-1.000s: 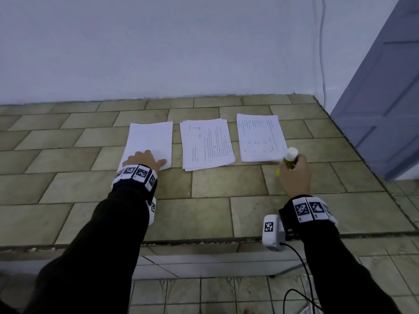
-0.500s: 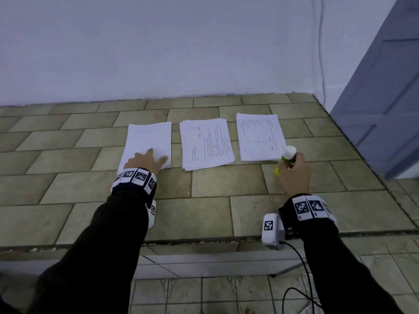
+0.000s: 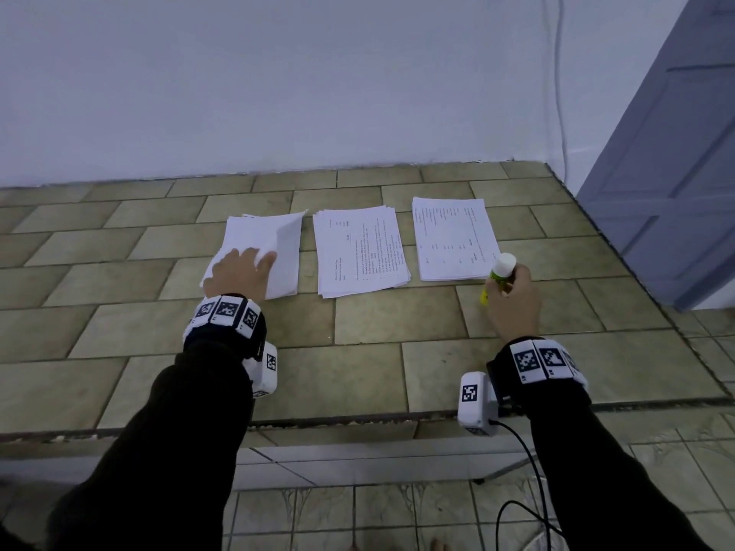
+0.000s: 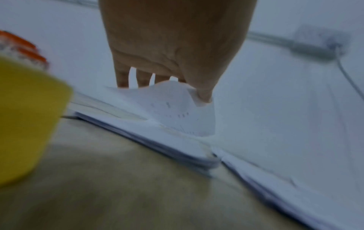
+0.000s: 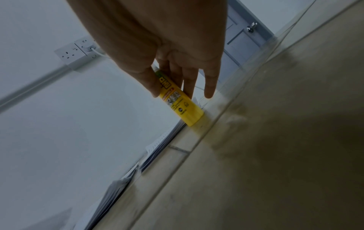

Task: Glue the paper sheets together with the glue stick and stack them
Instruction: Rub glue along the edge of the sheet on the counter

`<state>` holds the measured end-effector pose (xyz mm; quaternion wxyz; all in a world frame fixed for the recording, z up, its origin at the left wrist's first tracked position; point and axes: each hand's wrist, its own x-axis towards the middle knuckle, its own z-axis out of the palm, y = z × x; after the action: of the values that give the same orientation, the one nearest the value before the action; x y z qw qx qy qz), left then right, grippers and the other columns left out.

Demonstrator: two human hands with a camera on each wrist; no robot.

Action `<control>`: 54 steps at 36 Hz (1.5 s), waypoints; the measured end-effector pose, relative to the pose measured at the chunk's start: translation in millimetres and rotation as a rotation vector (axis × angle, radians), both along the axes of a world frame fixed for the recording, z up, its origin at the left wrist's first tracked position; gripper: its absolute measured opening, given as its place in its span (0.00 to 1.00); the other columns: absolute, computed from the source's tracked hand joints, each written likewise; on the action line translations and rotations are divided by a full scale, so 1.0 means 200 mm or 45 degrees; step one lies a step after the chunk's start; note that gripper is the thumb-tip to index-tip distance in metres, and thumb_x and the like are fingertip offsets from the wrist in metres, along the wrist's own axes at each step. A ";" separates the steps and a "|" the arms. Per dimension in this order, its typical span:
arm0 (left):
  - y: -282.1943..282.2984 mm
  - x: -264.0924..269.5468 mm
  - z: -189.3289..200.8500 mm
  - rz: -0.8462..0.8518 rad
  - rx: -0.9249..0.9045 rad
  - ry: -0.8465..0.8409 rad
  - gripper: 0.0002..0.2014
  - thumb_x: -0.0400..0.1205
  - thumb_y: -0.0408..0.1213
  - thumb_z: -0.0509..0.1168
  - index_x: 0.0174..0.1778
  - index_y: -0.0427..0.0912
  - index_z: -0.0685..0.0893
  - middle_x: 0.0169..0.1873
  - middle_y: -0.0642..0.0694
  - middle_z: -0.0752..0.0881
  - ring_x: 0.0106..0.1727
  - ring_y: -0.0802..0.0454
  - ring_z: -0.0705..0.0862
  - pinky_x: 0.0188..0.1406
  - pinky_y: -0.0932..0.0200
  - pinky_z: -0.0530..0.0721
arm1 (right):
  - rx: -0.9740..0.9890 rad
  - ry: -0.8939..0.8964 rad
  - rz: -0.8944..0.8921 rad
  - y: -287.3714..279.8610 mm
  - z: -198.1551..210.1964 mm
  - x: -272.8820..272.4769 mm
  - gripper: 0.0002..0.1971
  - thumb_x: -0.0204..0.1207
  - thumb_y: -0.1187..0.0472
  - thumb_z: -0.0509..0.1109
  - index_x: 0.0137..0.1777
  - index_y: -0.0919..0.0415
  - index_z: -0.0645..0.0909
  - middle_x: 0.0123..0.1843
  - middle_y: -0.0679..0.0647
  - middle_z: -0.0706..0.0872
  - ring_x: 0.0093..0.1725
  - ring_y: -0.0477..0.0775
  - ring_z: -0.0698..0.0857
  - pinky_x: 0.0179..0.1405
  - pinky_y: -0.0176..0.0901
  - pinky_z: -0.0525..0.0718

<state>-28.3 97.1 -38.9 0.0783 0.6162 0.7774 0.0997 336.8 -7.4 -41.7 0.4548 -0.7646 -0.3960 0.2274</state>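
Note:
Three paper stacks lie side by side on the tiled counter (image 3: 397,332): a blank left stack (image 3: 284,268), a printed middle stack (image 3: 358,252) and a printed right stack (image 3: 453,238). My left hand (image 3: 254,258) rests on the left stack and pinches its top sheet (image 4: 177,109) between thumb and fingers, so the sheet humps up and its right edge curls off the pile. My right hand (image 3: 511,280) grips a yellow glue stick (image 3: 502,268) with a white cap on. The glue stick (image 5: 179,101) stands tilted, its base on the counter at the right stack's near corner.
A white wall runs behind the stacks, with a socket (image 5: 78,52) and a hanging cable (image 3: 557,73). A blue-grey door (image 3: 676,173) stands at the right. The counter's front edge (image 3: 358,421) is near my wrists. A blurred yellow object (image 4: 25,116) sits close to the left wrist camera.
My left hand has shifted slightly and pinched the top sheet of the left stack, whose right side now lifts off the pile. The right hand and glue stick have barely moved.

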 end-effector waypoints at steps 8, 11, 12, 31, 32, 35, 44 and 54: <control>-0.10 0.09 0.21 -0.251 0.583 -0.346 0.26 0.86 0.60 0.54 0.44 0.38 0.78 0.45 0.36 0.81 0.52 0.34 0.81 0.44 0.47 0.73 | -0.010 -0.009 0.027 0.01 0.00 0.00 0.16 0.83 0.64 0.64 0.69 0.66 0.72 0.61 0.63 0.83 0.61 0.63 0.81 0.52 0.45 0.72; -0.21 0.18 0.24 -0.452 0.477 -0.380 0.26 0.87 0.54 0.60 0.67 0.33 0.81 0.73 0.35 0.77 0.76 0.37 0.72 0.73 0.44 0.69 | -0.029 -0.035 0.046 0.01 -0.01 0.02 0.16 0.83 0.65 0.64 0.68 0.67 0.72 0.60 0.63 0.83 0.61 0.64 0.81 0.52 0.47 0.74; -0.25 0.21 0.23 -0.508 0.394 -0.385 0.27 0.86 0.54 0.61 0.72 0.35 0.79 0.78 0.38 0.72 0.81 0.41 0.66 0.78 0.46 0.63 | -0.043 -0.051 0.058 0.01 -0.01 0.02 0.16 0.83 0.66 0.64 0.69 0.66 0.71 0.60 0.64 0.83 0.60 0.64 0.81 0.52 0.49 0.75; -0.62 0.34 0.03 -1.167 -0.622 0.190 0.36 0.83 0.46 0.67 0.84 0.63 0.56 0.87 0.48 0.40 0.86 0.51 0.33 0.86 0.44 0.40 | -0.106 -0.050 0.347 -0.05 0.01 0.04 0.19 0.80 0.68 0.67 0.71 0.61 0.72 0.60 0.55 0.82 0.62 0.57 0.81 0.63 0.51 0.78; -0.63 0.33 0.02 -1.165 -0.628 0.165 0.37 0.82 0.45 0.67 0.84 0.63 0.56 0.87 0.49 0.38 0.85 0.51 0.31 0.86 0.43 0.40 | -0.107 -0.055 0.377 -0.06 0.02 0.04 0.20 0.81 0.67 0.68 0.71 0.61 0.72 0.59 0.53 0.82 0.61 0.56 0.81 0.62 0.49 0.78; -0.63 0.30 0.01 -1.148 -0.577 -0.019 0.38 0.76 0.49 0.65 0.83 0.64 0.59 0.85 0.52 0.37 0.84 0.55 0.30 0.85 0.41 0.43 | -0.081 -0.042 0.468 -0.07 0.05 0.02 0.20 0.81 0.62 0.68 0.72 0.58 0.72 0.59 0.50 0.81 0.58 0.52 0.80 0.54 0.45 0.78; -0.62 0.28 -0.07 -0.666 -0.269 -0.227 0.42 0.83 0.69 0.45 0.87 0.44 0.53 0.87 0.49 0.51 0.87 0.49 0.45 0.86 0.43 0.47 | 0.032 0.050 0.627 -0.04 0.14 -0.08 0.22 0.71 0.57 0.79 0.63 0.54 0.78 0.48 0.56 0.87 0.43 0.52 0.86 0.38 0.38 0.82; -0.67 0.35 -0.22 -0.569 -0.198 0.216 0.58 0.64 0.74 0.10 0.88 0.46 0.43 0.87 0.44 0.40 0.87 0.45 0.38 0.84 0.35 0.41 | 0.039 0.099 0.697 0.05 0.13 -0.39 0.21 0.65 0.64 0.83 0.55 0.57 0.78 0.42 0.48 0.86 0.40 0.45 0.86 0.40 0.33 0.83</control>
<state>42.2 -36.1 -83.2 0.0800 0.7711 0.6309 -0.0322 259.0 2.1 -15.8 0.4026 -0.6130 -0.5735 0.3650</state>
